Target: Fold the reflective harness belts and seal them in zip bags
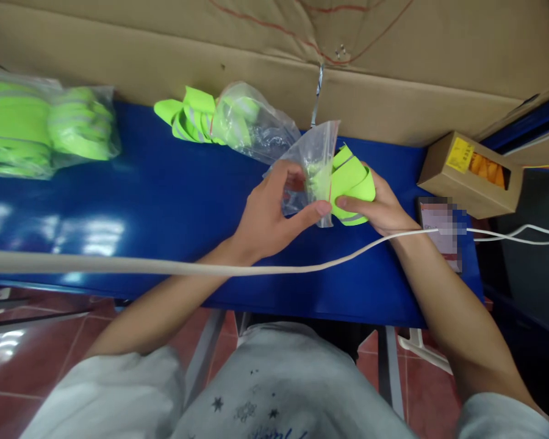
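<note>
My left hand (274,210) grips a clear plastic zip bag (324,143) near its mouth, thumb on the near side and fingers curled around the film. A rolled neon-yellow reflective band (354,189) with grey stripes sits partly inside the bag's mouth. Its outer end is held in my right hand (382,201), the thumb pressed on top and the fingers behind. Beyond my hands, another clear bag (268,131) lies on the blue table (187,201), with more neon-yellow bands (194,119) at its left end.
Filled bags of neon-yellow material (16,128) lie at the far left. On the right stand a cardboard box (471,174) with orange contents and a blurred flat item (439,238). A white cable (293,268) crosses the view above my forearms. Brown covering (141,55) borders the table's back.
</note>
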Available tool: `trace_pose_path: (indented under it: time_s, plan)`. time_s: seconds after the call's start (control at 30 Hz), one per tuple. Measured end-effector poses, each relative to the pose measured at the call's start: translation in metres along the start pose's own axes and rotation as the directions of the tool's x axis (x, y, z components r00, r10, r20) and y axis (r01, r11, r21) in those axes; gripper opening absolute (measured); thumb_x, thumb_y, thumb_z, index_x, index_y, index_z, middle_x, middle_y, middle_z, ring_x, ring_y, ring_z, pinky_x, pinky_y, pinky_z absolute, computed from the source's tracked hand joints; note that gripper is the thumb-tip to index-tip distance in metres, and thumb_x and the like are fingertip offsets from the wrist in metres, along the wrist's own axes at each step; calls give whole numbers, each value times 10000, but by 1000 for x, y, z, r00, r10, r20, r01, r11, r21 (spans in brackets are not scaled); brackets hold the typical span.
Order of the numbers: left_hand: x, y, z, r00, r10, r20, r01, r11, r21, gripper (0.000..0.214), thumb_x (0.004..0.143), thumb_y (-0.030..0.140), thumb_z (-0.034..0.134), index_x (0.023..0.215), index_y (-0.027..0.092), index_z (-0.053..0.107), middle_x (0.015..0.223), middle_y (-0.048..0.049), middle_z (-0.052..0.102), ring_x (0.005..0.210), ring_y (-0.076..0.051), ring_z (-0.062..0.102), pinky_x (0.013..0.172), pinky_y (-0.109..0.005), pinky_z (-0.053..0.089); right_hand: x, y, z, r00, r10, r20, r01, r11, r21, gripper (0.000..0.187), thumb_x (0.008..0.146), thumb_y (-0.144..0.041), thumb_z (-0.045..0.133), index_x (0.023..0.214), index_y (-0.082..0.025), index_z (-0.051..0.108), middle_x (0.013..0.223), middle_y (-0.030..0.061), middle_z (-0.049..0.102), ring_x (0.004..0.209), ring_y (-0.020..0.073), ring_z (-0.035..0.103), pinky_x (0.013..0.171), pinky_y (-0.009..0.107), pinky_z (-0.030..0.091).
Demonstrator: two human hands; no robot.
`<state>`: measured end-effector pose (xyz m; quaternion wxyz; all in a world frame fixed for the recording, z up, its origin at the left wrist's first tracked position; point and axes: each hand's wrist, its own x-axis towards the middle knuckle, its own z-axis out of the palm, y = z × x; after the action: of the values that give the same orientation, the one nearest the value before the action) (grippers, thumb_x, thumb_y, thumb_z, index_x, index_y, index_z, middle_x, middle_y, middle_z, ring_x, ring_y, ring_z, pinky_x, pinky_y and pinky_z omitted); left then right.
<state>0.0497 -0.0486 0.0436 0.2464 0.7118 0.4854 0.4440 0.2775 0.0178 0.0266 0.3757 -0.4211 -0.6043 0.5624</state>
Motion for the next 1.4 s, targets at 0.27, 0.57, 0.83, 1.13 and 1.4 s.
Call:
trace_pose_path:
  time_s: [0.27, 0.57, 0.83, 1.13, 1.4]
  plan:
    - [16, -27, -10, 976, 115, -183, -41, 930, 364, 257, 1024, 468, 611, 1101, 226, 652, 1054, -87, 661, 1058, -263, 665, 970, -414, 547, 0, -6, 0, 994, -23, -111, 37, 992, 117, 666, 587, -541, 957, 1158, -298, 714, 1226, 24, 766, 1205, 361, 712, 1042, 538, 604]
    - [39, -50, 22, 983, 180, 48, -186, 956, 227, 555, 968, 291, 611, 1494, 167, 482, 1164, -113, 735, 950, -234, 725, 876, -331, 573, -4, -10, 4, 998, 46, 52, -59, 956, 289, 691, 575, -497, 959, 1163, -236, 708, 1197, 76, 788, 1200, 371, 733, 1024, 522, 630]
    - [48, -60, 36, 987, 159, 15, -160, 984, 73, 520, 989, 328, 594, 1468, 170, 465, 1071, -97, 736, 835, -190, 707, 832, -327, 584, 7, 2, 2, 996, 53, -67, -30, 953, 302, 670, 590, -469, 968, 1153, -246, 680, 1245, 49, 783, 1166, 323, 745, 1034, 476, 617]
    - [64, -72, 49, 993, 107, 50, -115, 968, 221, 756, 841, 150, 713, 1525, 181, 392, 1271, -139, 702, 1013, -262, 726, 921, -373, 587, 14, 8, -2, 1000, 19, 25, -28, 903, 429, 556, 675, -473, 933, 1125, -219, 728, 1081, 49, 813, 901, 268, 778, 860, 416, 652]
    - [72, -74, 61, 1000, 24, 0, -23, 951, 308, 461, 933, 131, 564, 1384, 186, 485, 990, -67, 749, 869, -235, 745, 874, -355, 584, 16, 11, -2, 992, 44, -114, 5, 917, 399, 614, 626, -434, 949, 1145, -231, 692, 1149, 41, 807, 977, 256, 776, 925, 390, 633]
